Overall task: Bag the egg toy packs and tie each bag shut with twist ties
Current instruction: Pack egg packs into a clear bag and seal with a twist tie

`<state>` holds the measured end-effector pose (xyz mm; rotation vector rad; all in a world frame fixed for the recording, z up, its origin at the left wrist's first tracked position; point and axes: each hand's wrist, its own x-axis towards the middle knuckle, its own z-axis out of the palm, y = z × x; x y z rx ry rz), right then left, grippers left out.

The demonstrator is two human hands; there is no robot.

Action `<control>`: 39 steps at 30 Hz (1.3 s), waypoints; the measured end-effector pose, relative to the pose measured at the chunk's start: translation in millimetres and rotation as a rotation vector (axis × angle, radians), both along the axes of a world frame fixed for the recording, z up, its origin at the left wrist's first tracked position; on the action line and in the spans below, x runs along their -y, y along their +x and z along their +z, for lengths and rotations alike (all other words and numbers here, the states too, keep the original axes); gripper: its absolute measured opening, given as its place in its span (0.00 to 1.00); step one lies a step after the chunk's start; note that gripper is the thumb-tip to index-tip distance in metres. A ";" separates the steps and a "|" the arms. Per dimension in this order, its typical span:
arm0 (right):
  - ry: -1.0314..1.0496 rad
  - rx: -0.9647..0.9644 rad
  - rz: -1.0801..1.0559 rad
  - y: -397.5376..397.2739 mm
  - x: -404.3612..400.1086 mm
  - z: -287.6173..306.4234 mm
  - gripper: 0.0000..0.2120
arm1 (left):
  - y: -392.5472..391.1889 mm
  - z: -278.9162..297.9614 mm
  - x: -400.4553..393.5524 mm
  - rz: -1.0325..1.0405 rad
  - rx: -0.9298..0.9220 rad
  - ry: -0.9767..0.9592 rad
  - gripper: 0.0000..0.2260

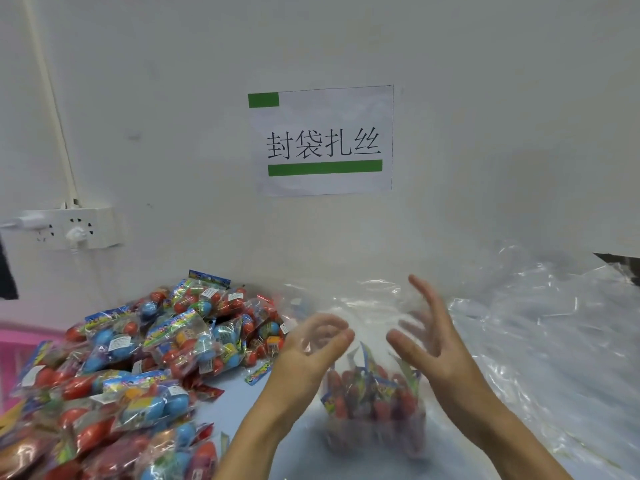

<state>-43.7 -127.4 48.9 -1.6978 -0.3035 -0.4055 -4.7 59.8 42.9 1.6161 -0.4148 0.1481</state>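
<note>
A clear plastic bag stands on the table before me, filled with several egg toy packs. Its open top rises between my hands. My left hand is at the bag's left side, fingers curled around the film near the top. My right hand is at the right side with fingers spread apart, touching the film. Both hands are blurred. A big heap of loose egg toy packs with red and blue eggs lies to the left. No twist tie is visible.
A pile of empty clear bags covers the right of the table. A pink basket sits at the far left. On the wall hang a power strip and a paper sign.
</note>
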 end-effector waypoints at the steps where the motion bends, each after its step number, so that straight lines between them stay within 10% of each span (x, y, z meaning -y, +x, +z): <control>1: -0.018 0.092 -0.065 -2.5 -3.1 3.9 0.39 | -1.2 -0.2 0.5 -0.019 0.028 0.055 0.05; 7: -0.467 0.241 -0.377 -4.1 -1.1 11.2 0.10 | -1.8 -1.4 1.1 -0.007 0.084 0.160 0.06; 24: -0.637 0.305 -0.260 -11.9 -9.6 6.0 0.06 | 6.9 -1.5 0.5 0.088 0.086 -0.050 0.03; 31: -0.564 0.680 -0.326 -23.0 -35.0 18.3 0.13 | 14.9 -2.5 -3.6 0.227 -0.055 -0.232 0.04; 39: -1.051 0.023 0.378 -7.4 -69.2 -40.1 0.10 | 17.1 -4.0 -4.8 0.234 -0.121 -0.286 0.04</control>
